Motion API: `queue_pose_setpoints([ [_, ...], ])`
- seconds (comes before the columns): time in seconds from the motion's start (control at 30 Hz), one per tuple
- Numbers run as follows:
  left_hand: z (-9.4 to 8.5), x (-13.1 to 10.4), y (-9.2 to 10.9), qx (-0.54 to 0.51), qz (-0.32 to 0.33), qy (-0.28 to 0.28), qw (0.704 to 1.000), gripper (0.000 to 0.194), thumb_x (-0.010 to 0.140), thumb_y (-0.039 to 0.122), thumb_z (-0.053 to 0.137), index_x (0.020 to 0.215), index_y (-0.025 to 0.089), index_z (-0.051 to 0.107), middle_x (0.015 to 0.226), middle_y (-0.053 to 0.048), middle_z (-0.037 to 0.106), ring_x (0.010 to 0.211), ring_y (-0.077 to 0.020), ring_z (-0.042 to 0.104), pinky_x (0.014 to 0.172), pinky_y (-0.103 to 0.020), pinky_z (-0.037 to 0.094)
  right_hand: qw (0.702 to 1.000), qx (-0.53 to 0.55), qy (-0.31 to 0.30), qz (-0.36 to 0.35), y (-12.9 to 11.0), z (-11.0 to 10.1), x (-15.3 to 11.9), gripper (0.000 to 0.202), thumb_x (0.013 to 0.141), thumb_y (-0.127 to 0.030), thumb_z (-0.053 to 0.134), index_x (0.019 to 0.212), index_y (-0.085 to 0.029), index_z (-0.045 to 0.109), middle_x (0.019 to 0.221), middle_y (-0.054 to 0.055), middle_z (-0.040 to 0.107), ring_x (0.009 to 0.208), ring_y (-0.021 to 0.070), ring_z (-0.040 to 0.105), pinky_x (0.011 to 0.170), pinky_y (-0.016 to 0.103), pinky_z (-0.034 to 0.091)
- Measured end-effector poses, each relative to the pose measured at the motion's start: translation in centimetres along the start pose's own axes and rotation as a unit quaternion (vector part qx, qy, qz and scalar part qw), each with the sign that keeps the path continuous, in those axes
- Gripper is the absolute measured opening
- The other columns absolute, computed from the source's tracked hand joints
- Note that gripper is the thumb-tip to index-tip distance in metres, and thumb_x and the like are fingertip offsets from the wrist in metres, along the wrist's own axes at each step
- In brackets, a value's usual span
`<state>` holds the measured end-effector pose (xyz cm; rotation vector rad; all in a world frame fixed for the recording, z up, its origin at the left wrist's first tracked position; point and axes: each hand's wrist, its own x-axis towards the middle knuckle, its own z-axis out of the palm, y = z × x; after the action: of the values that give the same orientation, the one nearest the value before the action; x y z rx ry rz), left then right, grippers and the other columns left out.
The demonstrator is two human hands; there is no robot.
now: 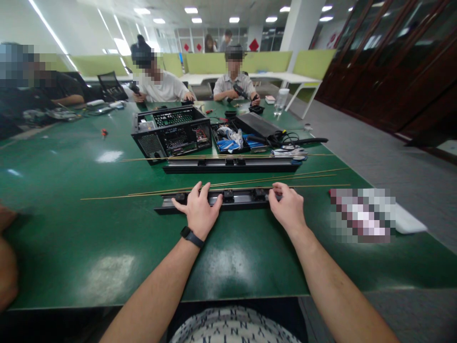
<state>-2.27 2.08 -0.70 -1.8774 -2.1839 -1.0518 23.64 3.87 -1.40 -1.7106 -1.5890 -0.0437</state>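
A long black rail (244, 206) with a silvery channel and several small black blocks along it lies crosswise on the table before me. My left hand (201, 208), a dark band at its wrist, rests across the rail's left part, fingers spread, thumb beside the middle block (227, 195). At the rail's right end, my right hand (287, 204) has its fingers bent and closed around it, hiding that end. Another block (258, 194) sits just left of that hand. Thin brass-coloured rods (150, 194) lie along the rail's far side, partly behind my fingers.
A second rail (232, 168) lies parallel behind. Beyond it stand an open black computer case (171, 133) and a tray (233, 148) with blue-and-white gloves. A blurred-out item (360, 214) lies right. Co-workers sit across the green table (246, 257); another person's arm (7, 257) enters left.
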Motion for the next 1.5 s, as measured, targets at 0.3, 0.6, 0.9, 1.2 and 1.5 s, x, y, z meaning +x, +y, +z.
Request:
queue_pose_setpoints([
  [0.3, -0.42, -0.63, 0.79, 0.015, -0.003, 0.008, 1.000, 0.043, 0.094, 0.046, 0.064, 0.134, 0.031, 0.068, 0.148, -0.011, 0.064, 0.131, -0.0343, 0.059, 0.123, -0.075, 0.012, 1.000, 0.000, -0.006, 0.005, -0.01, -0.05, -0.01, 0.029, 0.092, -0.035, 0.057, 0.113, -0.020, 0.071, 0.099, 0.010, 0.081, 0.098, 0.0305, 0.072, 0.098, 0.049, 0.050],
  [0.6, -0.84, -0.80, 0.94, 0.048, -0.003, 0.019, 0.999, 0.041, 0.094, 0.046, 0.062, 0.131, 0.031, 0.070, 0.148, -0.013, 0.062, 0.128, -0.0376, 0.054, 0.111, -0.066, 0.030, 1.000, 0.003, -0.008, 0.004, -0.10, -0.20, -0.01, 0.028, 0.092, -0.035, 0.057, 0.112, -0.021, 0.070, 0.099, 0.010, 0.081, 0.098, 0.0298, 0.072, 0.098, 0.048, 0.049],
  [0.9, -0.47, -0.74, 0.60, 0.016, 0.035, 0.021, 0.999, 0.038, 0.094, 0.044, 0.064, 0.127, 0.030, 0.074, 0.148, -0.014, 0.059, 0.131, -0.0376, 0.051, 0.109, -0.059, 0.037, 1.000, 0.005, -0.011, 0.005, -0.12, -0.27, 0.02, 0.027, 0.092, -0.035, 0.057, 0.111, -0.021, 0.070, 0.098, 0.010, 0.080, 0.097, 0.0299, 0.071, 0.097, 0.048, 0.049],
  [1.2, -0.30, -0.82, 0.40, -0.017, 0.051, 0.026, 0.998, 0.034, 0.094, 0.041, 0.065, 0.124, 0.029, 0.076, 0.142, -0.013, 0.061, 0.129, -0.0350, 0.052, 0.109, -0.054, 0.042, 1.000, 0.007, -0.004, 0.003, -0.04, -0.17, -0.07, 0.028, 0.092, -0.036, 0.057, 0.112, -0.020, 0.070, 0.098, 0.010, 0.080, 0.096, 0.0291, 0.072, 0.097, 0.048, 0.050],
  [1.5, -0.11, -0.79, 0.19, -0.053, 0.083, 0.031, 0.995, 0.030, 0.095, 0.039, 0.064, 0.120, 0.026, 0.076, 0.138, -0.012, 0.064, 0.125, -0.0300, 0.057, 0.110, -0.048, 0.043, 1.000, 0.010, -0.005, 0.007, -0.18, -0.22, -0.04, 0.027, 0.092, -0.036, 0.057, 0.111, -0.021, 0.070, 0.098, 0.010, 0.081, 0.097, 0.0298, 0.072, 0.097, 0.048, 0.050],
])
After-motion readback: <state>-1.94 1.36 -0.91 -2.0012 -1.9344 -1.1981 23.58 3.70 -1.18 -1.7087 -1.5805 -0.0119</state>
